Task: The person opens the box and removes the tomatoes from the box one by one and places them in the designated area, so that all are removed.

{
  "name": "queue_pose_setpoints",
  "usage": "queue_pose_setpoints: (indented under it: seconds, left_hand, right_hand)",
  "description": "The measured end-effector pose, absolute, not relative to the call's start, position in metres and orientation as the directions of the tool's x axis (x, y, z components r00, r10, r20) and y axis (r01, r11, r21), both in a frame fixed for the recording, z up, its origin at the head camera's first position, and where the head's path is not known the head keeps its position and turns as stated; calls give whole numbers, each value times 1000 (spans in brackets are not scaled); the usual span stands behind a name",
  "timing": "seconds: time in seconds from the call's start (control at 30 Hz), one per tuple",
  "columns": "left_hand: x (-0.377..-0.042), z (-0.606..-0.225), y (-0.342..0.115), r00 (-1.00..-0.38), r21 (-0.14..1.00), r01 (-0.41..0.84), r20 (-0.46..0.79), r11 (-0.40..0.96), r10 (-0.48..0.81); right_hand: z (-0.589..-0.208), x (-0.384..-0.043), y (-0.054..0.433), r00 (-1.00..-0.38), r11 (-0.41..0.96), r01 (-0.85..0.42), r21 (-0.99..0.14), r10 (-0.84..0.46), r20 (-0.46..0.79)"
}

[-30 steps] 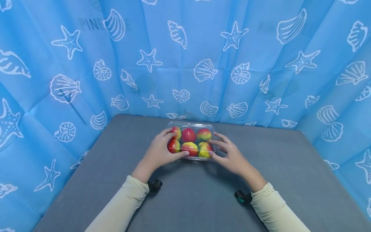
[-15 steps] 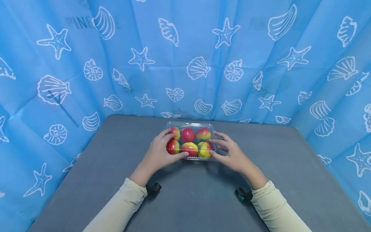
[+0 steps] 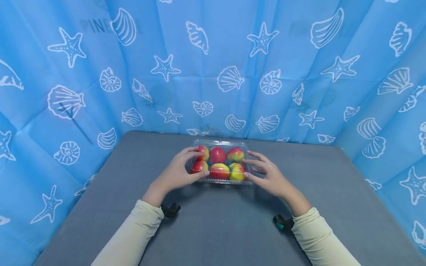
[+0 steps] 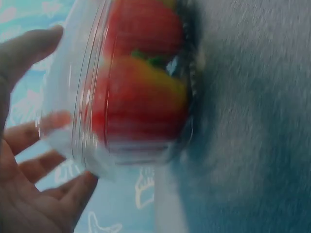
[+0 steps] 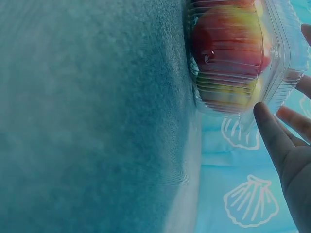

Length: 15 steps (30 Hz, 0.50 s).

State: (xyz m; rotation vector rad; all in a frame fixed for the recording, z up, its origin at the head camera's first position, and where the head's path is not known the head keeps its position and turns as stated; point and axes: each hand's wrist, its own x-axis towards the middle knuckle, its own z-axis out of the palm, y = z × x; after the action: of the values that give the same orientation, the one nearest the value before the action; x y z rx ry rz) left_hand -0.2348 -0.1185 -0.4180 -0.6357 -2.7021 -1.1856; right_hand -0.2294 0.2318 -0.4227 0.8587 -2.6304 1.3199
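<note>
A clear plastic clamshell box (image 3: 220, 142), its lid down, sits near the table's far side with several red-and-yellow, apple-like fruits (image 3: 219, 171) inside. At the box's left end is my left hand (image 3: 174, 173), thumb and fingers spread around the corner. In the left wrist view its thumb (image 4: 36, 48) stands apart from the lid, while the other fingertips lie at or behind the rim; contact is unclear. My right hand (image 3: 271, 180) is at the right end with fingers spread. Its thumb (image 5: 272, 128) reaches the rim's corner in the right wrist view, perhaps touching.
The grey table (image 3: 219, 229) runs toward me from the box. A blue curtain (image 3: 213, 62) with white shells and starfish hangs behind and along both sides. A small black device is strapped at each wrist, below the pale sleeves (image 3: 133, 229).
My left hand has drawn back a little to the left, its thumb sliding off the box's front edge. My right hand has barely moved. The box stays put; the head view has shifted slightly.
</note>
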Motion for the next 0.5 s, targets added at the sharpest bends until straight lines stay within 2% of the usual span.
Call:
queue_pose_setpoints:
  seconds: [0.13,0.27,0.4,0.5]
  left_hand:
    - [-240,-421,-128,-906,759,418,310,499,288]
    - [-249,-425,-136,-927,842,370,307,392,217]
    - [-255,-430,-143,-964,917,230,169,325,204]
    - [-258,-435,-147,-970,965,79,17,249,241]
  right_hand:
    - [-426,-232,233,-855,414,-480,-773,-420,306]
    - [-425,-234,235,-900,334,-396,-855,-326,289]
    - [-426,-237,237,-963,185,-194,-963,-225,150]
    - [-429,-239,240,-981,65,-13,-998,-192,0]
